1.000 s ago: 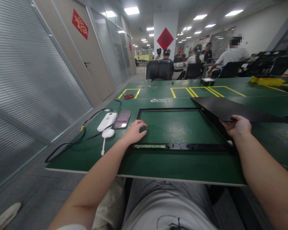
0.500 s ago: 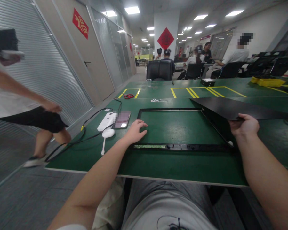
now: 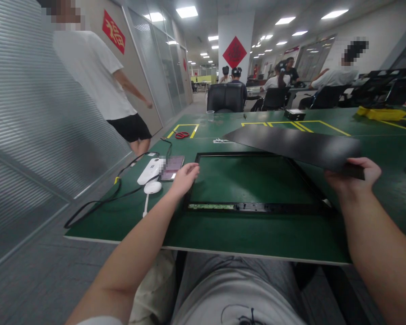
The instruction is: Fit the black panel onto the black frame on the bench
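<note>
A thin black panel (image 3: 291,142), flat and slightly glossy, is tilted above the table, its near right corner gripped by my right hand (image 3: 358,176). Beneath it lies a black rectangular frame (image 3: 274,208), with the green table showing through its opening. A green circuit strip (image 3: 211,206) runs along the left part of the frame's near side. At the frame's left side is my left hand (image 3: 186,178), fingers curled together on that edge; its thumb is not clearly seen. The panel's far left end reaches over the frame's far side.
Left of the frame are a phone (image 3: 172,168), a white device (image 3: 151,171), a round white adapter (image 3: 152,188) and a black cable (image 3: 120,189). Red scissors (image 3: 182,135), white strips (image 3: 221,141) and a clear cup (image 3: 210,116) sit farther back. A person (image 3: 94,81) walks at left.
My right hand has shifted right and the panel has turned, its far end swinging left over the frame. My left hand's fingers have drawn back and closed at the frame's left side. The passer-by has moved away.
</note>
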Motion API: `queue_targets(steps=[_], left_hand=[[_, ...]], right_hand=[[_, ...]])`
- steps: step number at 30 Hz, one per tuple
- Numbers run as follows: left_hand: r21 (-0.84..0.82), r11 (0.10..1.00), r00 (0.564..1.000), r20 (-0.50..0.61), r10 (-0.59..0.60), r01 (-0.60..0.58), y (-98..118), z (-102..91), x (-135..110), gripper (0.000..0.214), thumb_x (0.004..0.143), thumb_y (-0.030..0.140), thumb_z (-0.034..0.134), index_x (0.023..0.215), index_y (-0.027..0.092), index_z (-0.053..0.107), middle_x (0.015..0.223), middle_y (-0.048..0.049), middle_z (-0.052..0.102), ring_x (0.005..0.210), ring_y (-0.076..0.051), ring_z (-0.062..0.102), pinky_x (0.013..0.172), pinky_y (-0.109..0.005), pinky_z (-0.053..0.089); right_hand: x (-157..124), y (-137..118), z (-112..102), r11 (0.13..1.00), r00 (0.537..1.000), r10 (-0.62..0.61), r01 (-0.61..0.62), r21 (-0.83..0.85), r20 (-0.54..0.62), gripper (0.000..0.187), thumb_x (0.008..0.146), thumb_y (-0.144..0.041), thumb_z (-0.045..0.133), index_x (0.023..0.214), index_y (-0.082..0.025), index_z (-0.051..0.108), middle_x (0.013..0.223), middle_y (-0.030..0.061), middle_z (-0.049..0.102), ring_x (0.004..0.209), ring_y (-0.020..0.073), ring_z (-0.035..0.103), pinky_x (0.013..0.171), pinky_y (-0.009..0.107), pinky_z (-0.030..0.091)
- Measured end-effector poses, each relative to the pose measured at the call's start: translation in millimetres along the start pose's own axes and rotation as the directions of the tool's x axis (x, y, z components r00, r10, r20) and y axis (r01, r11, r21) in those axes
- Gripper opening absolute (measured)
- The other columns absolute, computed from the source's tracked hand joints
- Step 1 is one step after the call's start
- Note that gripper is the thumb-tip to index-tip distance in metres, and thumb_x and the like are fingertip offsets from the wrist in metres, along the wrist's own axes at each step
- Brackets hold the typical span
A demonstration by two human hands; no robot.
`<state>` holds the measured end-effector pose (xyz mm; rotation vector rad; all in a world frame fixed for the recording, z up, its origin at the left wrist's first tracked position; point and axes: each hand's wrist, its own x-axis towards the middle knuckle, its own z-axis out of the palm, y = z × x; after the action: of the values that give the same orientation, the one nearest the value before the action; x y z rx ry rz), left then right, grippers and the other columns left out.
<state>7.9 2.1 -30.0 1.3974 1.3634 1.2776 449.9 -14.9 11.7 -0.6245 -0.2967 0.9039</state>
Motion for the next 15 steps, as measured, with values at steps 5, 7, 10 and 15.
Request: queue_targets(steps=[5,7,10,15], left_hand=[[-0.462,0.855,0.972,0.075,-0.225,0.234,12,-11.8,4,0.046,0.09,0.057,0.047,0.099,0.015,0.063,0.107,-0.0169,0.071,0.102,-0.023,0.069,0.088,-0.034,0.055],[-0.534,0.795,0.957,0.131,-0.258,0.287,16,-16.3,4,0.046,0.091,0.056,0.045,0.096,0.014,0.064,0.103,-0.0171,0.072,0.1,-0.024,0.07,0.085,-0.033,0.057],[-0.569,0.748,0.939,0.179,-0.292,0.341,20,-19.5,2,0.033,0.09,0.04,0.051,0.092,0.012,0.068,0.089,-0.0133,0.074,0.089,-0.023,0.072,0.077,-0.032,0.059],[-0.544,0.78,0.95,0.152,-0.271,0.309,24,-20.6,3,0.018,0.075,0.008,0.06,0.088,0.012,0.071,0.082,-0.0064,0.075,0.074,-0.018,0.071,0.064,-0.026,0.057]], right_hand=[[-13,2,6,0.992,0.991,0.105,-0.099,-0.072,0.087,0.027,0.053,-0.014,0.049,0.078,-0.019,0.055,0.078,0.0045,0.063,0.071,0.0204,0.065,0.055,0.036,0.058],[-16,2,6,0.987,0.979,0.14,-0.127,-0.095,0.149,0.032,0.053,-0.015,0.049,0.083,-0.019,0.06,0.081,0.0061,0.066,0.078,0.0245,0.067,0.061,0.042,0.059],[-16,4,4,0.976,0.978,0.177,-0.159,-0.151,0.111,0.037,0.051,-0.015,0.049,0.084,-0.019,0.064,0.079,0.0064,0.068,0.08,0.0271,0.069,0.068,0.048,0.059],[-10,4,3,0.877,0.936,0.351,-0.334,-0.345,-0.015,0.037,0.052,-0.012,0.049,0.085,-0.017,0.064,0.073,0.0063,0.069,0.073,0.0284,0.069,0.067,0.05,0.059]])
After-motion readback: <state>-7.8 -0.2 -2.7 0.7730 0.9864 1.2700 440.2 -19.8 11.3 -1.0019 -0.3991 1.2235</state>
